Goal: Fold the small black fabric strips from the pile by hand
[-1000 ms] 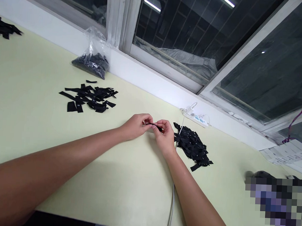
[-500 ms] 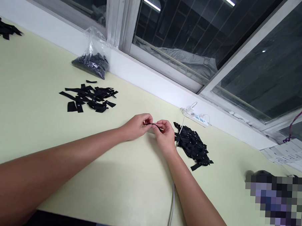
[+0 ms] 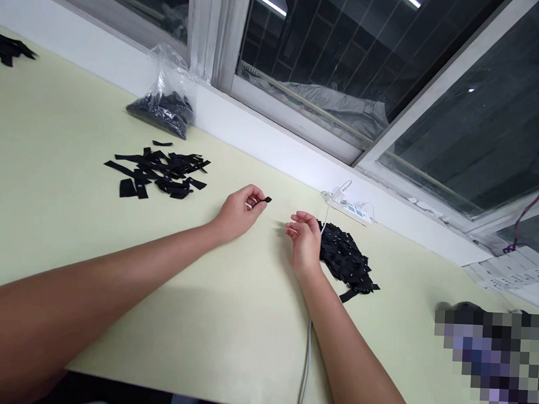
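A short black fabric strip [image 3: 268, 199] pokes out past the fingertips of my left hand [image 3: 237, 215], pinched between thumb and fingers over the table. My right hand [image 3: 306, 242] is apart from it, fingers spread and slightly curled, with nothing between them. Just right of that hand lies a dense pile of black strips [image 3: 345, 259], some with small white marks. To the left of my left hand, a looser spread of black strips [image 3: 159, 170] rests on the table.
A clear plastic bag [image 3: 161, 111] of black pieces leans by the window wall. A power strip [image 3: 353, 210] sits along the back, and a grey cable [image 3: 307, 361] runs under my right forearm. More black strips [image 3: 8, 47] lie far left on the table [image 3: 192, 335].
My hands have come apart. The right one let go of the strip and moved right with its fingers opening; the left moved slightly up and left, keeping the strip.
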The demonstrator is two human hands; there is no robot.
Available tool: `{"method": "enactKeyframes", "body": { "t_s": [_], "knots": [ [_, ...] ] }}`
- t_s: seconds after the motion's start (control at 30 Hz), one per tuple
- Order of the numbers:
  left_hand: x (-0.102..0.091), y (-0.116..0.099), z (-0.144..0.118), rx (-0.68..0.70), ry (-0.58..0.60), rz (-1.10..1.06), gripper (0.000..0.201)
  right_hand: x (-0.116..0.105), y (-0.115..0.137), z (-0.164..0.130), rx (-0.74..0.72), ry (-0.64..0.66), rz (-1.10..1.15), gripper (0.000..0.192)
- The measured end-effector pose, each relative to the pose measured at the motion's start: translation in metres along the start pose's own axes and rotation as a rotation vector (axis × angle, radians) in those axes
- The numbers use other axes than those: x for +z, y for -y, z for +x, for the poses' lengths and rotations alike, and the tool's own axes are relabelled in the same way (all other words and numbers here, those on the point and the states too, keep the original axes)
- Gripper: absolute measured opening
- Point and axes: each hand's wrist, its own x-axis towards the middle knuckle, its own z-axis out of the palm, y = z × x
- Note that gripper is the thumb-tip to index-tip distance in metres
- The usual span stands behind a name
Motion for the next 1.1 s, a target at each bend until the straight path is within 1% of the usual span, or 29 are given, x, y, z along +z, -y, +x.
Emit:
{"method": "enactKeyframes", "body": {
  "t_s": [0.07, 0.17, 0.27, 0.43, 0.7, 0.87, 1.0, 1.07, 1.1],
  "knots": [
    [0.0, 0.001, 0.002, -0.027, -0.043, -0.027, 0.011, 0.0, 0.003, 0.0, 0.042, -0.003, 0.131, 0.028],
    [0.0, 0.0, 0.002, -0.051, -0.052, -0.049, 0.011, 0.002, 0.007, -0.002, 0.06, 0.029, 0.219, 0.024],
    [0.001, 0.0, 0.001, -0.053, -0.047, -0.049, 0.011, 0.003, 0.009, -0.004, 0.07, 0.055, 0.246, 0.021],
    [0.001, 0.001, 0.0, -0.046, -0.03, -0.058, 0.011, 0.003, 0.011, -0.004, 0.096, 0.063, 0.289, 0.019],
    [0.001, -0.002, -0.001, -0.059, -0.005, -0.072, 0.01, 0.002, 0.014, -0.002, 0.298, 0.067, 0.476, 0.018],
    [0.001, -0.002, -0.001, -0.057, -0.005, -0.064, 0.01, -0.002, 0.017, -0.003, 0.359, 0.099, 0.547, 0.015],
    [0.001, 0.0, -0.001, -0.056, 0.0, -0.069, 0.011, 0.003, 0.016, -0.001, 0.41, 0.113, 0.591, 0.014],
    [0.002, 0.001, -0.001, -0.052, 0.003, -0.072, 0.011, 0.006, 0.024, -0.001, 0.432, 0.112, 0.586, 0.012],
    [0.002, 0.001, -0.001, -0.051, 0.003, -0.074, 0.011, 0.004, 0.033, -0.002, 0.442, 0.119, 0.564, 0.012]
  ]
}}
